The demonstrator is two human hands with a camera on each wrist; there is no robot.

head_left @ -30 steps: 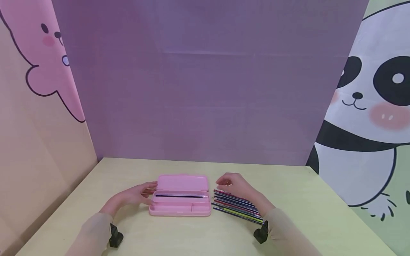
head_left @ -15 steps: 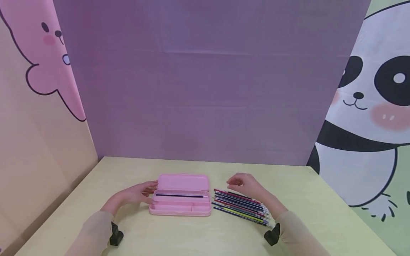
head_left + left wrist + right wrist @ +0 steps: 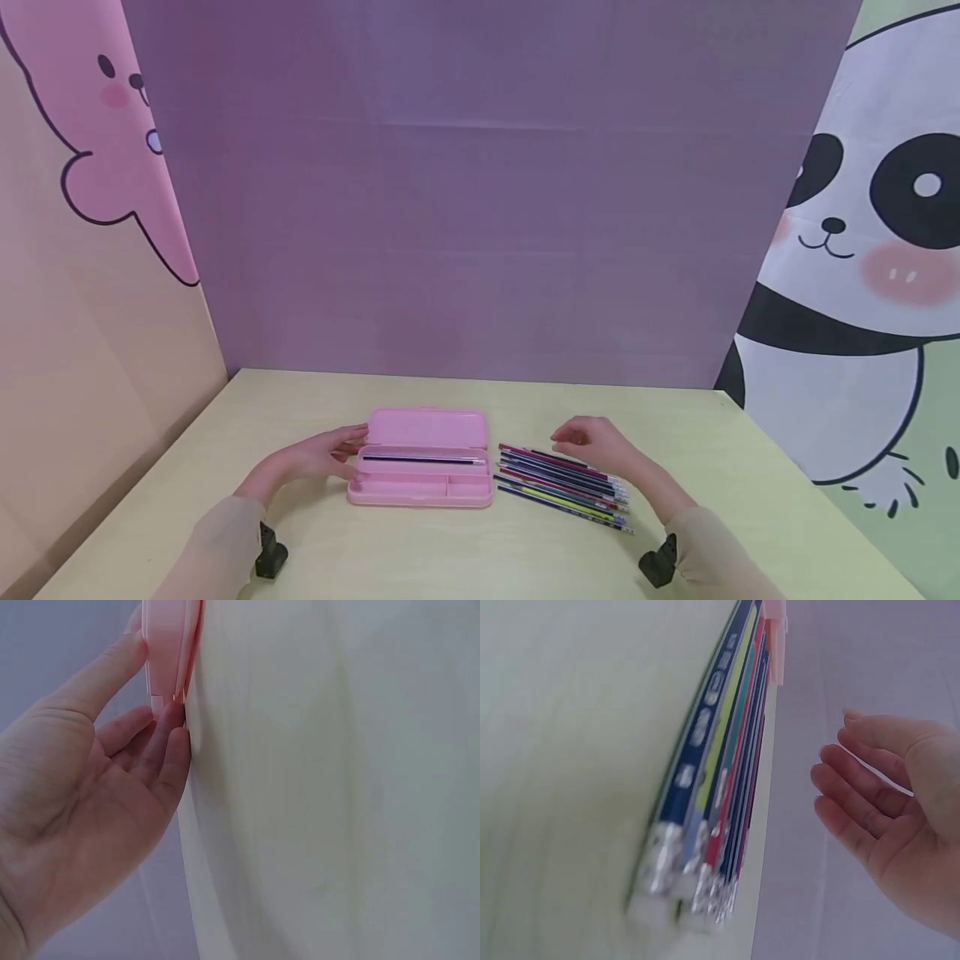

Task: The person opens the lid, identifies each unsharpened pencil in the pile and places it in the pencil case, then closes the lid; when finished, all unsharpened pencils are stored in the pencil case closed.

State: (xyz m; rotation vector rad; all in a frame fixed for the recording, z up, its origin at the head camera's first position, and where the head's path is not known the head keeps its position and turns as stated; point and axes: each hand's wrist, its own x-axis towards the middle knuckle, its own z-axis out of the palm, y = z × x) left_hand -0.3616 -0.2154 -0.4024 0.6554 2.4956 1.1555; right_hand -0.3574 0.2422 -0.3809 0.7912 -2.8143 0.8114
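A pink pencil case (image 3: pixel 420 490) lies on the table with its lid (image 3: pixel 427 428) folded back. One dark pencil (image 3: pixel 424 459) rests in its rear compartment. My left hand (image 3: pixel 318 456) touches the left end of the case, the thumb on the tray's end and relaxed fingers by the lid. A row of pencils (image 3: pixel 562 487), mostly dark with some red and a yellow-green one, lies to the right of the case. Above their far right side hovers my right hand (image 3: pixel 596 442), fingers loosely bent and holding nothing. In the right wrist view the pencils' silvery eraser ends (image 3: pixel 697 881) face the camera.
The pale wooden table (image 3: pixel 420 554) stretches around the case and pencils. A purple panel (image 3: pixel 480 208) stands at its back edge. Black wrist cameras (image 3: pixel 271 552) sit on both sleeves.
My right hand has moved right and slightly toward me, away from the case, uncovering the eraser ends of the pencils. The left hand and the case have stayed put.
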